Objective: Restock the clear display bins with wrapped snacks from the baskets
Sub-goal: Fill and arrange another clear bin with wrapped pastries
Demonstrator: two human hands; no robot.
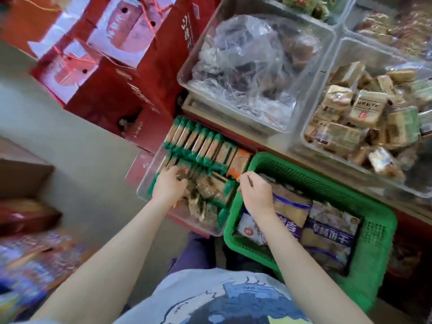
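A clear display bin (145,183) low in the middle holds a row of green-edged wrapped snacks (201,141) standing on edge, with loose ones (210,195) piled at its near end. My left hand (167,183) reaches into that pile, fingers curled among the packets. Beside it on the right a green basket (374,230) holds purple-and-tan snack bags (332,232). My right hand (256,192) hovers over the basket's left rim, its fingers curled; whether it pinches the orange-edged packet (238,164) at its fingertips is unclear.
Above stand more clear bins: one with a crumpled plastic bag (252,64), one with tan wrapped cakes (357,118). Red gift boxes (112,73) are stacked at the upper left. A cardboard box (25,181) and blurred packets (37,265) lie at the left.
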